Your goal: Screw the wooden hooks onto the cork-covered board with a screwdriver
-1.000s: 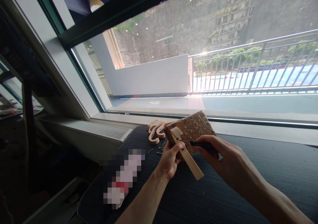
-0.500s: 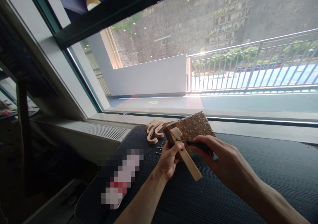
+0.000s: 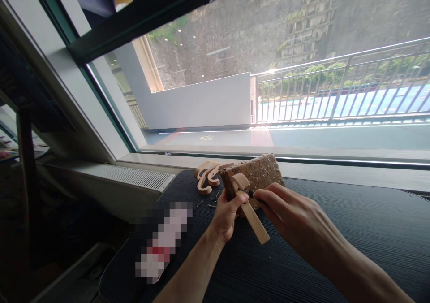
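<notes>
My left hand (image 3: 224,218) is closed around a pale wooden hook (image 3: 255,224), thumb pressed on its front, and holds it against the narrow side of a rough brown block (image 3: 265,173). The hook's curved end is up and its straight end slants down to the right. In my right hand (image 3: 294,209) is a black screwdriver (image 3: 250,193), its tip at the hook just above my left thumb. Most of the screwdriver's handle is hidden by my fingers. Whether a screw is under the tip is too small to tell.
More wooden hooks (image 3: 204,184) lie on the dark table (image 3: 319,253), with several loose screws (image 3: 211,200) beside them. A blurred pink and white item (image 3: 168,235) is at the left. Behind the table are a window sill (image 3: 312,186) and a slatted vent (image 3: 134,176).
My right hand has turned and shifted slightly left around the screwdriver, covering more of its handle. The block's angle has changed slightly, while my left hand keeps its hold.
</notes>
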Tool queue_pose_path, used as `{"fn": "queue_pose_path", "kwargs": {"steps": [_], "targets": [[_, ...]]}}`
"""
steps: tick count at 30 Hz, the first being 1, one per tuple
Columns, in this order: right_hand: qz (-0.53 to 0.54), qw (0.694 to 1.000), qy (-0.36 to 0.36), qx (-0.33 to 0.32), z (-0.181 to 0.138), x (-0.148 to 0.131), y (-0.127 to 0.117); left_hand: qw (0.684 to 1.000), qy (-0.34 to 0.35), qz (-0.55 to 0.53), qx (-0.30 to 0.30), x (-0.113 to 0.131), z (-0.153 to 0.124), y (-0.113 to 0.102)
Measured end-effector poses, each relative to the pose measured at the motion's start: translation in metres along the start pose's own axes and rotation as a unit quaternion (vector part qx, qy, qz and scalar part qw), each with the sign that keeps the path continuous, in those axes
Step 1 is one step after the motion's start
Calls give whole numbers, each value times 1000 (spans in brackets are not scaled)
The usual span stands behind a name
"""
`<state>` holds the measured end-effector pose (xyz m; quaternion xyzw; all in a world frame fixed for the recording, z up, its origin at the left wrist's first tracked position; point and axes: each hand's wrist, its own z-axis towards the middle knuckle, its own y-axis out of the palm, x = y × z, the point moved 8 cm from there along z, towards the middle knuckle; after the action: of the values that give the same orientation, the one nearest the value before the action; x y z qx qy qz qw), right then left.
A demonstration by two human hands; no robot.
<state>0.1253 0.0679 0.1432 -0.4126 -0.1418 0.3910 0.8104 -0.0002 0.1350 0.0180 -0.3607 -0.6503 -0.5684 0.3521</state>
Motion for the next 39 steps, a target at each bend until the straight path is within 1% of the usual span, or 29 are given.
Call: {"fn": "queue_pose_path", "kwargs": {"steps": [2, 4, 8, 10, 14, 16, 21, 25, 28, 31, 34, 37, 39], "targets": [[-5, 1000, -11, 2, 0, -2, 1, 1000, 10, 1, -6, 1, 0, 0], [-2, 1000, -6, 18, 1, -2, 2, 1000, 29, 2, -6, 2, 0, -1], [5, 997, 66, 51, 3, 6, 2, 997, 67, 25, -10, 4, 0, -1], [-4, 994, 100, 49, 2, 11, 2, 997, 63, 33, -13, 2, 0, 0], [-10, 992, 126, 20, 1, 14, 1, 999, 41, 10, 16, 2, 1, -4], [5, 993, 117, 18, 1, 13, -2, 999, 36, -3, 29, 3, 2, -6], [42, 998, 38, 26, 4, 2, -8, 999, 31, -15, 37, 3, 3, -7], [38, 998, 19, 39, 4, 2, -9, 999, 8, -27, 40, 0, 3, -8], [41, 997, 42, 53, 4, 7, -13, 999, -27, -25, 27, -2, 1, -5], [29, 994, 70, 82, 2, 15, -24, 997, -77, 8, -6, -9, -4, 2], [3, 991, 82, 105, 0, 22, -34, 990, -117, 64, -44, -22, -12, 12], [-25, 992, 87, 90, 0, 27, -35, 984, -138, 99, -61, -34, -18, 17], [-37, 993, 84, 72, 0, 27, -32, 982, -145, 103, -70, -39, -19, 20]]}}
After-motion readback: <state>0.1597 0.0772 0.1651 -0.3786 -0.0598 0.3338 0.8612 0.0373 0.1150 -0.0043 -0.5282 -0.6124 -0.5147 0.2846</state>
